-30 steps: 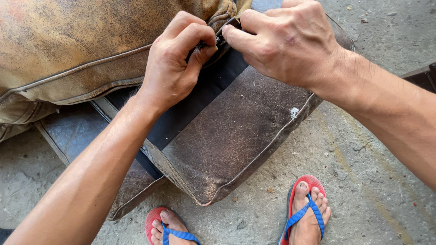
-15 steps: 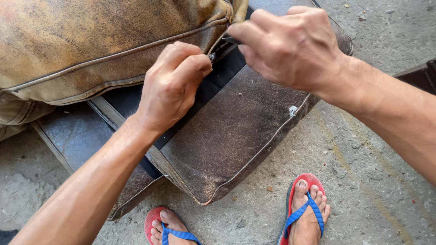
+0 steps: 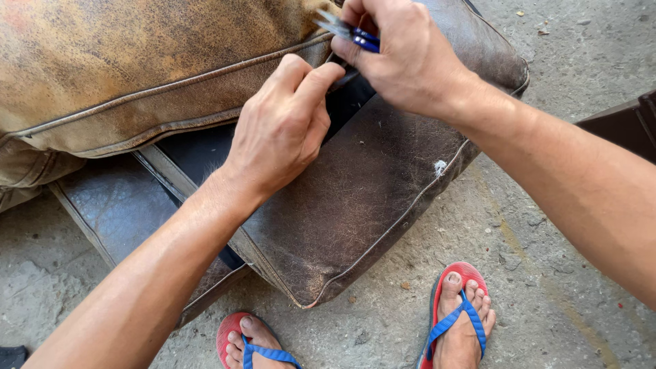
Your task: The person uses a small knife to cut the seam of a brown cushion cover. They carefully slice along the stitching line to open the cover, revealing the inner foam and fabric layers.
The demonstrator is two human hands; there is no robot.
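On the concrete floor [image 3: 560, 205], a worn brown leather cushion [image 3: 355, 205] is laid flat, its piped edge running down to a rounded corner near the two feet. Above it, to the upper left, a larger tan cushion [image 3: 137, 68] with cracked, faded leather is stacked, and a dark blue-grey panel [image 3: 116, 205] is seen beneath both at the left.

The left hand [image 3: 283, 130] is placed where the two cushions meet, its thumb and forefinger pinched together on the dark seam or flap at the upper edge of the brown cushion; exactly what is pinched cannot be told, since it is hidden by the fingers. The right hand [image 3: 403, 55] is held just above and beside it, and its grip is closed around a small pair of blue-handled thread snips [image 3: 348, 31], whose metal blades are pointed left over the tan cushion. The two hands are nearly touching at the fingertips.

A small white tear [image 3: 439, 166] is visible on the right side of the brown cushion, close to the piping. At the bottom, red flip-flops with blue straps [image 3: 454, 321] are worn on the feet. A dark brown object [image 3: 625, 126] is partly shown at the right edge.
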